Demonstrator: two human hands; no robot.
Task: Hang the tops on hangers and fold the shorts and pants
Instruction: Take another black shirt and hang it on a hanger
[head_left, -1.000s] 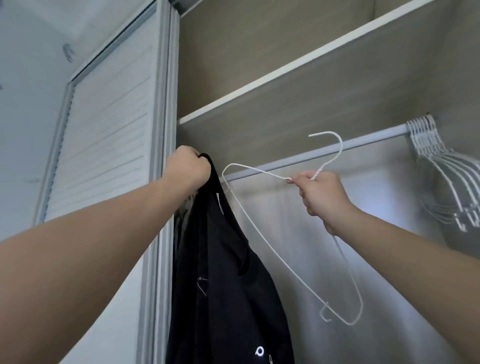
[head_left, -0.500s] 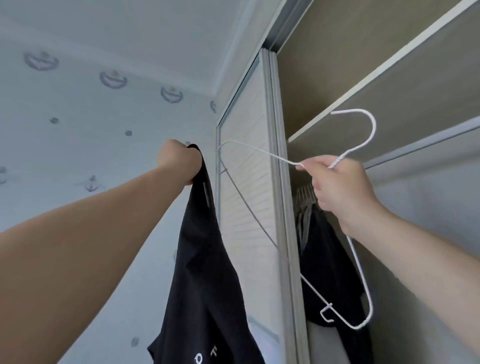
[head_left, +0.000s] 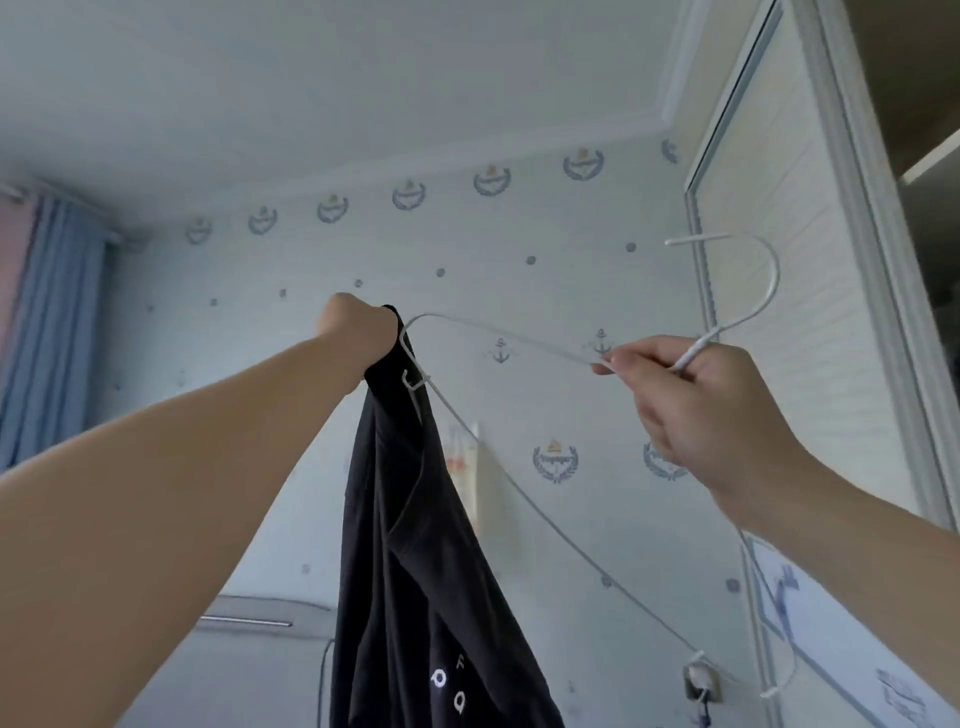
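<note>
Top hangs from left hand, clenched on its upper edge. Right hand pinches hanger at the neck — hanger's far shoulder tip meets the top just beside the left hand, arm pointing leftward.

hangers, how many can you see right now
1: the white wire hanger, pinched near its hook by the right hand, its far end at the collar of the black top that the left hand holds up. Others may be out of frame.
</note>
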